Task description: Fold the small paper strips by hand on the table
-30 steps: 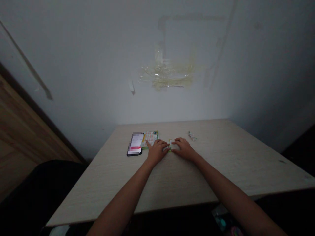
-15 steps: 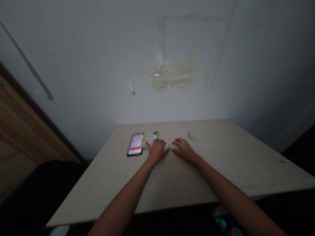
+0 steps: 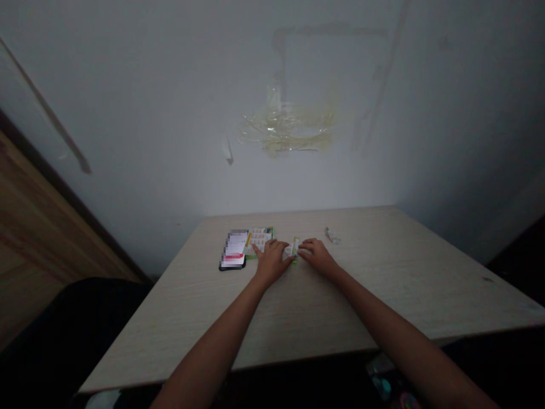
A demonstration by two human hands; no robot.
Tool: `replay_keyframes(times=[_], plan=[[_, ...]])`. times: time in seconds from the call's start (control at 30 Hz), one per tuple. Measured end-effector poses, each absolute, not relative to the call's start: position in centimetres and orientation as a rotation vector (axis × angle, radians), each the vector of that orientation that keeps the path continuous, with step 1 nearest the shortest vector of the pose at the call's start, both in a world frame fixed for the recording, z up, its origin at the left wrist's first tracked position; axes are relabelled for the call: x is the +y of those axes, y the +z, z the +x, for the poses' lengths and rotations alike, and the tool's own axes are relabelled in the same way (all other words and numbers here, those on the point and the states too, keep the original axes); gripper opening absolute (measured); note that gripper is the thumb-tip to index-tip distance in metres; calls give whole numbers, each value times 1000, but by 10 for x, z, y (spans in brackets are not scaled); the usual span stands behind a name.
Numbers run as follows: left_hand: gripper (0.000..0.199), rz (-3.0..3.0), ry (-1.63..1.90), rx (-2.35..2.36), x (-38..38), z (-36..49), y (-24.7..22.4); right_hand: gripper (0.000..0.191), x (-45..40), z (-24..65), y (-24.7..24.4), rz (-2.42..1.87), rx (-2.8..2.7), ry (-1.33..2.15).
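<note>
A printed paper leaflet [image 3: 259, 239] with green and yellow edges lies on the table. Part of it is hidden under my left hand [image 3: 271, 259], which rests on it with the fingers spread. At its right end a narrow strip [image 3: 295, 246] seems folded or raised. My right hand [image 3: 318, 257] is beside that strip, fingers stretched toward it and slightly bent. The fingertips are at the strip's edge; whether they touch it I cannot tell. Left of the leaflet, a dark-edged phone [image 3: 233, 250] with a lit, blurred screen lies against or under its edge.
A small crumpled wrapper [image 3: 332, 235] lies behind my right hand. The pale wooden table [image 3: 374, 261] meets a wall [image 3: 170, 113] bearing strips of clear tape [image 3: 293, 130]. A dark shape [image 3: 80, 324] stands left of the table, and several colourful items [image 3: 389, 386] show below its front edge.
The strip at the leaflet's right end shows taller now. My right hand's thumb and fingers have drawn closer together beside it. The left hand has hardly moved.
</note>
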State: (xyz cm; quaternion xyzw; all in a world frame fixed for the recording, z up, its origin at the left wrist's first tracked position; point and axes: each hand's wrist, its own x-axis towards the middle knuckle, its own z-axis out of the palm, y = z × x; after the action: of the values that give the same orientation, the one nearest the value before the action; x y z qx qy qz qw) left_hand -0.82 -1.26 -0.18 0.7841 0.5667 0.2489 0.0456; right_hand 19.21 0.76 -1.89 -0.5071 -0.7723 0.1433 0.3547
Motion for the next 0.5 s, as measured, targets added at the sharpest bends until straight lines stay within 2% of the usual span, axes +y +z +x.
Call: replay_keyframes(times=[0.23,0.5], plan=[[41,2382,799,1698,-15,-4,0,16,15,191,-23,-1200,-1875,462],[41,2336,854,1662,-22,0,4,17,20,193,-26,-1205,-1782,485]])
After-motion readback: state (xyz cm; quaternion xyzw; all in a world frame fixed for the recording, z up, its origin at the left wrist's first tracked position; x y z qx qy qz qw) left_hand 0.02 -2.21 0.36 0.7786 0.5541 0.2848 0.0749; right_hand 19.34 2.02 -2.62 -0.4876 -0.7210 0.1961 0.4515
